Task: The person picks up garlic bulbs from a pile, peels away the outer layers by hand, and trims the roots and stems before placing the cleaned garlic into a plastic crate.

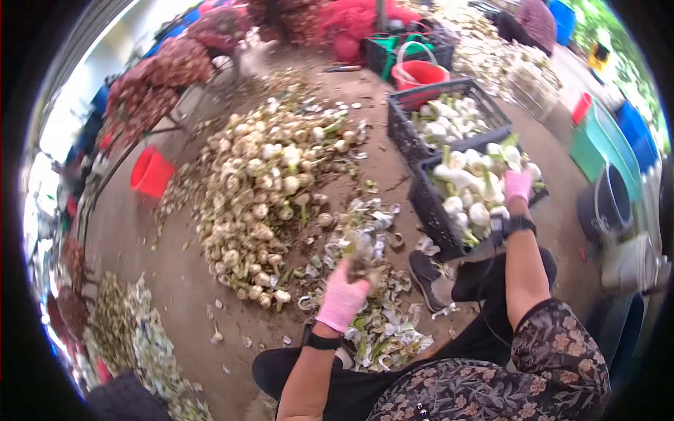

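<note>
My left hand (340,300), in a pink glove, is closed around a garlic bulb (362,261) with dirty outer skin, blurred by motion. Below it lie loose peeled skins (382,319) and leaf scraps between my legs. To its upper left spreads a large heap of unpeeled garlic (263,189). My right hand (518,185), also gloved in pink, reaches over the near black crate (437,210), its fingers curled at a white garlic bulb (514,158) with a green stem. Cleaned white bulbs (477,212) fill this crate.
Behind the near crate stands another black crate (399,130) of white garlic, with a red bucket (419,75) beyond. Another red bucket (152,171) is left of the heap. At right are a dark bucket (604,203) and a teal tub (607,144). A person (537,24) sits far back.
</note>
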Tool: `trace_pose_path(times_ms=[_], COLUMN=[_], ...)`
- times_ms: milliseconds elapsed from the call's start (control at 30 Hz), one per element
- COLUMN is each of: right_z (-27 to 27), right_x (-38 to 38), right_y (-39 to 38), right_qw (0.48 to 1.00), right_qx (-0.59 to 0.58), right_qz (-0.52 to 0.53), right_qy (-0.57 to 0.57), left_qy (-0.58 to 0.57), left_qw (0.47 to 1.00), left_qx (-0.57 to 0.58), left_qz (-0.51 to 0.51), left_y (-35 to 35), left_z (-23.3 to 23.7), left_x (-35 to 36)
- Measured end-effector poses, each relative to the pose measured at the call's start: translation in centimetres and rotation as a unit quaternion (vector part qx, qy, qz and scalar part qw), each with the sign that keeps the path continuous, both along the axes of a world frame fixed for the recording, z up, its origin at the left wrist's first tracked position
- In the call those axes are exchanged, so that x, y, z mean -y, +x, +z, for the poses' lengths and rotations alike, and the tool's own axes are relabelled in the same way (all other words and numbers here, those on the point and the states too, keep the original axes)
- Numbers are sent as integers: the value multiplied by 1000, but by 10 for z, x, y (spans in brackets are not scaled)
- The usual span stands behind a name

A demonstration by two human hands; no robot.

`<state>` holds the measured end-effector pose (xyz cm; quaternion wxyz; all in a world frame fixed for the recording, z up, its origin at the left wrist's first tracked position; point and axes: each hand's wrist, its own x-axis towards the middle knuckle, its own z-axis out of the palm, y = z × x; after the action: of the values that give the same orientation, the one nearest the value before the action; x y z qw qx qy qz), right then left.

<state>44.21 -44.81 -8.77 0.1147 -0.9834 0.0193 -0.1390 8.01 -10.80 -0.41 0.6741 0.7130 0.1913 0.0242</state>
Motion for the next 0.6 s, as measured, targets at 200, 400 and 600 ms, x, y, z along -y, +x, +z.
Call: trace_pose_path(times_ms=[200, 400, 600], right_z=[41, -76, -130], right_x=[-160, -321, -439], right_y=[-113, -149, -158], right_qw=[908, 817, 851], right_qx=[2, -290, -337], right_qz=[191, 440, 402], right_qy=[374, 234, 43], left_qy=[-43, 110, 163], left_qw=[998, 993, 986], left_qx=[2, 36, 1], left_qz=[-39, 2, 40], left_y=[-15, -27, -39], left_z=[23, 40, 34], left_x=[9, -6, -30])
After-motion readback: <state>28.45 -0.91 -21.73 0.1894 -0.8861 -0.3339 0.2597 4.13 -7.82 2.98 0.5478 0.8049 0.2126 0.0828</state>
